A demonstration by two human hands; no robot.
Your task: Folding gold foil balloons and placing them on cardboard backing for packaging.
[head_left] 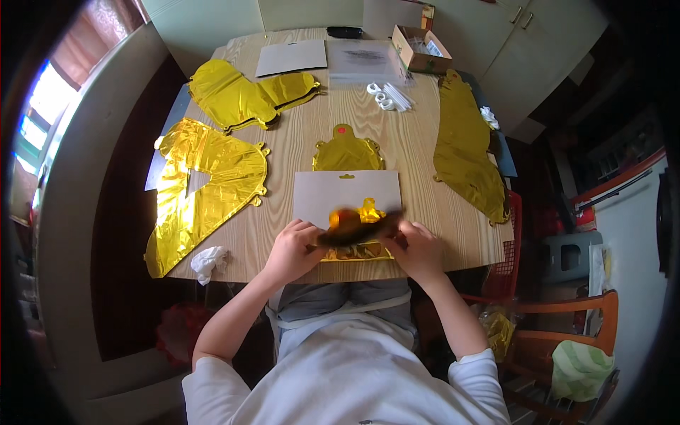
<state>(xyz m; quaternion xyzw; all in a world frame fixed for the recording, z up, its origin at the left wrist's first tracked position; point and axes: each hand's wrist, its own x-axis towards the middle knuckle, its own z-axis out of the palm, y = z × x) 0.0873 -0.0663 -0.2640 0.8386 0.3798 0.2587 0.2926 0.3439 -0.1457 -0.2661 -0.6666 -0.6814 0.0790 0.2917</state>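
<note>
Both of my hands grip a flat gold foil balloon (368,212) at its two sides, near the front edge of the table. My left hand (294,249) pinches its left side, and my right hand (416,249) pinches the right. The raised part between them looks dark and smeared by motion. Beneath it lies a white card (346,188) with a hanging slot along its far edge. Past the card, the far end of a gold foil balloon (348,150) with a red spot sticks out. Whether this is the same piece as the held one, I cannot tell.
Flat gold foil balloons lie in stacks at the far left (237,95), left (219,166) and right (464,142). White ribbon rolls and straws (388,97), an open cardboard box (423,53) and a grey-white board (292,58) are farther back. Crumpled tissue (210,263) sits front left.
</note>
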